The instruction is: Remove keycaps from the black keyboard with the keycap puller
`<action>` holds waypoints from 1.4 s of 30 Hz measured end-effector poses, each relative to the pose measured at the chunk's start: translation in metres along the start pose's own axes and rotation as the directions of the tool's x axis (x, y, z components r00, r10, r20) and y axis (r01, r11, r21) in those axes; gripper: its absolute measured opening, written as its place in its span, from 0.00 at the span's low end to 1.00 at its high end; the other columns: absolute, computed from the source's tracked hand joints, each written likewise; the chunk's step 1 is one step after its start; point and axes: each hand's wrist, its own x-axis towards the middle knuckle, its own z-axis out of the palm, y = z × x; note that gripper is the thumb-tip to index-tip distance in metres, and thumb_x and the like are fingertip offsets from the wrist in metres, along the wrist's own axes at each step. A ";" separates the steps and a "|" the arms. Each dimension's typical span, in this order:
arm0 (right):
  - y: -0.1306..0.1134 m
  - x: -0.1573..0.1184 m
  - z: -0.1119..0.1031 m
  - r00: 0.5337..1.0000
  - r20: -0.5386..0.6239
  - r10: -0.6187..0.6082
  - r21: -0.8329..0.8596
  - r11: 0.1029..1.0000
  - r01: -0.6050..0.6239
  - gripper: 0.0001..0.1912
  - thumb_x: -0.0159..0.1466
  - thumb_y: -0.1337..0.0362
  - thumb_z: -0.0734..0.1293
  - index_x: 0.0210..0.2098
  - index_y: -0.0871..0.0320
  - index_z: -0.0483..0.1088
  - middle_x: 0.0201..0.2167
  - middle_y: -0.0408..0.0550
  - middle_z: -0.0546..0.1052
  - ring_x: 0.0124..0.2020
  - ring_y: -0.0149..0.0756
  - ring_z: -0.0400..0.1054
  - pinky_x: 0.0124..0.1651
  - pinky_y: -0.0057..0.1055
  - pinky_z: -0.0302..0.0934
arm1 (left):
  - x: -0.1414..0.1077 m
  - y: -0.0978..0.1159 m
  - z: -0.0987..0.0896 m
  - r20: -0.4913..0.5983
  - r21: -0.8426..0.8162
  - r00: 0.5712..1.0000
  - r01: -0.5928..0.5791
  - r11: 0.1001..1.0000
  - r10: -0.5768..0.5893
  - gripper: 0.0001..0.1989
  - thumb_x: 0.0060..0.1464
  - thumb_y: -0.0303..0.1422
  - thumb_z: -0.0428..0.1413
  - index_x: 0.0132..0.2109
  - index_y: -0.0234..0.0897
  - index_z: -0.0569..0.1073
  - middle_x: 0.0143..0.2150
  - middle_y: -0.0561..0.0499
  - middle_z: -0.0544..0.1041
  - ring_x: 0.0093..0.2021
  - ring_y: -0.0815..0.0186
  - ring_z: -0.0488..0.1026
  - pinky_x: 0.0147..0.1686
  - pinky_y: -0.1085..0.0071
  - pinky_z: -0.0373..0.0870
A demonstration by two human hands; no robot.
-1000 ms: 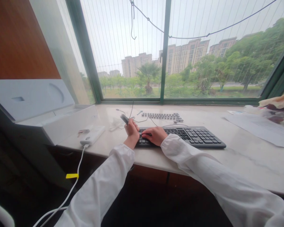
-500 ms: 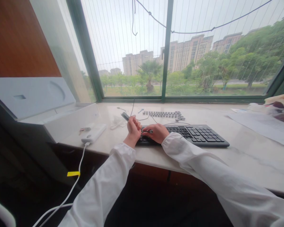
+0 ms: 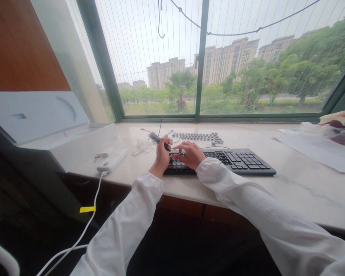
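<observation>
At keyboard [image 3: 248,161]'s left half, left hand [image 3: 161,153] grips dark tool [image 3: 154,137]; right hand [image 3: 193,155], fingers parted, best moves lightly.

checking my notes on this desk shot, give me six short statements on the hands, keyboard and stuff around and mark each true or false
1. The left hand grips a slim dark object. True.
2. The right hand is over the number pad. False: it is over the left part of the keyboard.
3. Loose keycaps lie in rows between the keyboard and the window. True.
4. The white box is closed. False: its lid stands open.
5. A yellow tag is on the white cable. True.
6. The white paper lies left of the keyboard. False: it lies to the right.
</observation>
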 end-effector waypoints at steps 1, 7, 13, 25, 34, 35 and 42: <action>-0.001 0.001 -0.001 1.000 -0.020 -0.002 -0.005 1.000 0.002 0.17 0.57 0.50 0.70 0.39 0.54 0.76 0.31 0.47 0.75 0.35 0.36 0.67 0.41 0.31 0.57 | -0.001 -0.002 0.000 -0.015 0.086 0.999 -0.029 0.996 0.031 0.16 0.52 0.39 0.55 0.24 0.36 0.60 0.23 0.56 0.63 0.26 0.74 0.65 0.32 0.76 0.64; -0.005 0.002 -0.005 0.997 -0.080 -0.012 -0.010 1.000 0.011 0.13 0.62 0.55 0.66 0.41 0.55 0.75 0.29 0.46 0.70 0.32 0.34 0.63 0.36 0.29 0.56 | -0.009 -0.006 0.000 0.201 0.500 0.978 -0.150 0.853 0.054 0.21 0.55 0.52 0.50 0.36 0.36 0.69 0.39 0.49 0.72 0.44 0.63 0.69 0.46 0.69 0.64; 0.011 0.007 -0.011 0.988 -0.111 0.104 -0.004 0.995 -0.105 0.14 0.66 0.56 0.61 0.40 0.56 0.73 0.30 0.47 0.72 0.30 0.33 0.65 0.35 0.28 0.56 | -0.004 0.018 -0.015 0.403 0.723 0.914 -0.292 0.626 -0.039 0.24 0.54 0.50 0.53 0.49 0.36 0.68 0.50 0.43 0.72 0.51 0.58 0.68 0.51 0.62 0.63; 0.025 0.013 -0.024 0.864 -0.072 0.498 0.261 0.846 -0.466 0.20 0.62 0.51 0.61 0.29 0.59 0.75 0.25 0.49 0.77 0.30 0.38 0.70 0.36 0.29 0.58 | 0.006 0.053 -0.052 0.586 0.793 0.717 -0.411 0.450 -0.377 0.06 0.44 0.35 0.64 0.33 0.43 0.81 0.32 0.49 0.78 0.30 0.66 0.72 0.32 0.72 0.67; 0.018 0.013 -0.019 0.881 0.180 0.438 0.492 0.735 -0.467 0.17 0.57 0.53 0.64 0.28 0.60 0.75 0.18 0.42 0.72 0.22 0.30 0.65 0.29 0.27 0.57 | 0.009 0.038 -0.048 0.479 0.805 0.854 -0.335 0.489 -0.204 0.09 0.49 0.39 0.60 0.31 0.40 0.80 0.30 0.49 0.80 0.31 0.64 0.74 0.32 0.72 0.69; 0.018 0.012 -0.018 0.877 0.218 0.428 0.480 0.736 -0.478 0.17 0.57 0.52 0.64 0.26 0.60 0.74 0.17 0.42 0.71 0.21 0.30 0.64 0.29 0.27 0.56 | 0.009 0.038 -0.047 0.466 0.807 0.862 -0.323 0.494 -0.199 0.09 0.49 0.40 0.60 0.32 0.40 0.80 0.30 0.49 0.80 0.31 0.65 0.74 0.32 0.72 0.68; 0.022 0.009 -0.014 0.887 0.342 0.311 0.483 0.751 -0.450 0.24 0.57 0.45 0.63 0.24 0.61 0.73 0.17 0.44 0.70 0.22 0.30 0.64 0.29 0.27 0.55 | 0.000 0.039 -0.026 0.421 0.770 0.894 -0.263 0.582 -0.152 0.08 0.48 0.38 0.62 0.35 0.39 0.80 0.29 0.49 0.79 0.29 0.66 0.73 0.31 0.73 0.68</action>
